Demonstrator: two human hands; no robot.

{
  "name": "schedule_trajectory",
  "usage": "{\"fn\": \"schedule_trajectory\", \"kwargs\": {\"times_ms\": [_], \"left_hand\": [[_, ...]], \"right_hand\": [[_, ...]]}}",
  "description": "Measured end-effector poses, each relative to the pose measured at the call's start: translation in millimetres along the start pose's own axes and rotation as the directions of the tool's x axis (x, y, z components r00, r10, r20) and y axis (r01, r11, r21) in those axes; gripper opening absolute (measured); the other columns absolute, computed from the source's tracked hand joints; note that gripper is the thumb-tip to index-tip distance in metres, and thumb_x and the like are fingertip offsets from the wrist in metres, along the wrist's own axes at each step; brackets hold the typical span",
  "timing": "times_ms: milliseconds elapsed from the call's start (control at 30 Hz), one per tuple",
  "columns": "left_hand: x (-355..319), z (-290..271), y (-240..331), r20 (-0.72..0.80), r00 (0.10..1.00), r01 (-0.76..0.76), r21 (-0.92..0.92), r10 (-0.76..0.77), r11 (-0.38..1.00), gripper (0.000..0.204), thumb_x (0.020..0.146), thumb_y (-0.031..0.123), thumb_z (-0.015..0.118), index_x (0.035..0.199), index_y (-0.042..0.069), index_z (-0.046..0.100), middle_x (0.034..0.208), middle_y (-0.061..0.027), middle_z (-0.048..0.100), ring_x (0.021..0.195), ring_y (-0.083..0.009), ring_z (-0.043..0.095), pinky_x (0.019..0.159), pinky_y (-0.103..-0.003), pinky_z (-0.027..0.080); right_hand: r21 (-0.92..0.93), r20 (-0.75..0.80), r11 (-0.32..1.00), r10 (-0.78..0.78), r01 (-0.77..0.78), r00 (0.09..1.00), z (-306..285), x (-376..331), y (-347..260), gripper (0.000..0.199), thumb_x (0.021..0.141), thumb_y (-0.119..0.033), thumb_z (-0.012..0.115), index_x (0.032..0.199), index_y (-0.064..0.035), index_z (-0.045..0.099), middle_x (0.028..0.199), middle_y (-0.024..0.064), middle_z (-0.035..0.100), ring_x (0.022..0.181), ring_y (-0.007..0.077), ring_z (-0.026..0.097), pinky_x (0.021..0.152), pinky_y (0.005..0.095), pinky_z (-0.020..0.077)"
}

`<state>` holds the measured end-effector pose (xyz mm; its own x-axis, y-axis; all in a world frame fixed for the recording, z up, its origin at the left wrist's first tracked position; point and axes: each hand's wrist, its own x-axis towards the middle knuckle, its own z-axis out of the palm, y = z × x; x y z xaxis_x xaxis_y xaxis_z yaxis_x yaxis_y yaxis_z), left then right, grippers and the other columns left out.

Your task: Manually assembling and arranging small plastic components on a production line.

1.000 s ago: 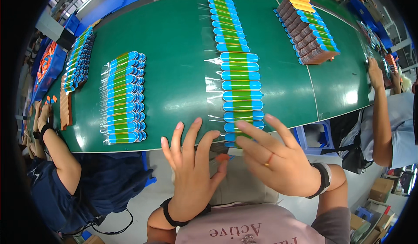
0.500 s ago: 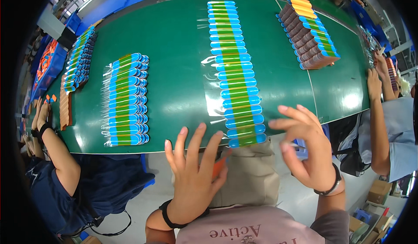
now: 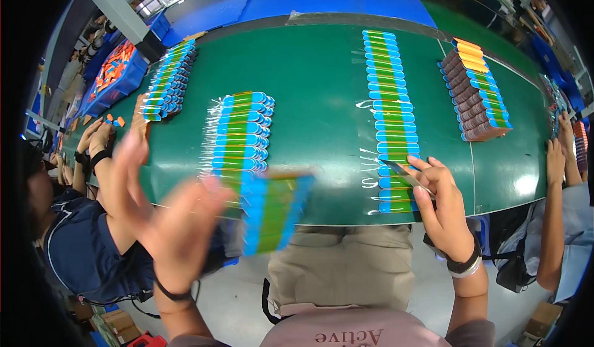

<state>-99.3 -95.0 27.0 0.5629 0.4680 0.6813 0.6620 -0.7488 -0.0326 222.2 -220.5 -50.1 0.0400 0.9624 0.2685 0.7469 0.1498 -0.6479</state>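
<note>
Left hand (image 3: 170, 223) blurred, fingers spread, beside a blurred bundle of blue-green packets (image 3: 272, 214). Right hand (image 3: 442, 208) pinches one flat packet (image 3: 402, 172) over the packet row (image 3: 390, 118).

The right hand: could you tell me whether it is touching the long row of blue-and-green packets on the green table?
Touching. The head view shows the right hand with fingertips lying on the near end of the packet row.

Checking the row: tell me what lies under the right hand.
Under the right hand lies the near end of the row of blue-and-green packets on the green belt. The packets directly beneath the palm are hidden.
</note>
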Motion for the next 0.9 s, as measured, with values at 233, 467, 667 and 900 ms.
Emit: {"fn": "schedule_trajectory", "kwargs": {"times_ms": [233,467,667,900], "left_hand": [[42.5,44.7,-118.6,0.264,0.96,0.181,-0.344,-0.09,0.921,0.013,0.072,-0.002,0.076,0.079,0.009,0.072,0.13,-0.0055,0.056,0.111,-0.0232,0.058,0.093,-0.036,0.048],[45.0,78.3,-122.0,0.468,0.883,0.136,-0.291,0.017,0.947,0.029,0.075,-0.004,0.071,0.094,0.016,0.079,0.13,-0.0066,0.056,0.126,-0.026,0.049,0.106,-0.038,0.038],[51.6,67.6,-131.4,0.65,0.749,0.125,-0.33,0.129,0.936,0.043,0.078,-0.01,0.06,0.103,0.02,0.079,0.135,-0.0091,0.053,0.131,-0.0313,0.044,0.112,-0.04,0.033],[47.6,32.4,-0.9,0.26,0.966,0.101,-0.366,-0.003,0.925,0.032,0.075,-0.002,0.064,0.1,0.014,0.076,0.124,-0.0142,0.057,0.117,-0.0344,0.053,0.102,-0.044,0.04]], "right_hand": [[0.017,-0.007,0.999,-0.047,0.048,0.999,-0.8,4.1,-3.7,0.007,0.097,-0.004,0.049,0.1,-0.0047,0.043,0.122,0.0113,0.069,0.122,0.0352,0.059,0.109,0.0517,0.0325],[0.01,-0.012,0.999,-0.034,0.035,0.999,-2.5,3.3,-1.4,0.006,0.096,-0.004,0.049,0.1,-0.0049,0.045,0.121,0.0103,0.07,0.122,0.0342,0.059,0.109,0.0514,0.0325],[0.05,0.02,0.998,-0.044,0.043,0.999,-6.9,3.1,-5.4,0.006,0.095,-0.006,0.051,0.1,-0.006,0.049,0.118,0.0081,0.07,0.123,0.0318,0.059,0.11,0.053,0.0313],[0.175,0.245,0.983,-0.098,0.056,0.965,-23.3,-16.5,5.9,0.012,0.094,-0.012,0.054,0.105,-0.0075,0.055,0.121,0.0029,0.07,0.125,0.028,0.058,0.115,0.0569,0.0236]]}}
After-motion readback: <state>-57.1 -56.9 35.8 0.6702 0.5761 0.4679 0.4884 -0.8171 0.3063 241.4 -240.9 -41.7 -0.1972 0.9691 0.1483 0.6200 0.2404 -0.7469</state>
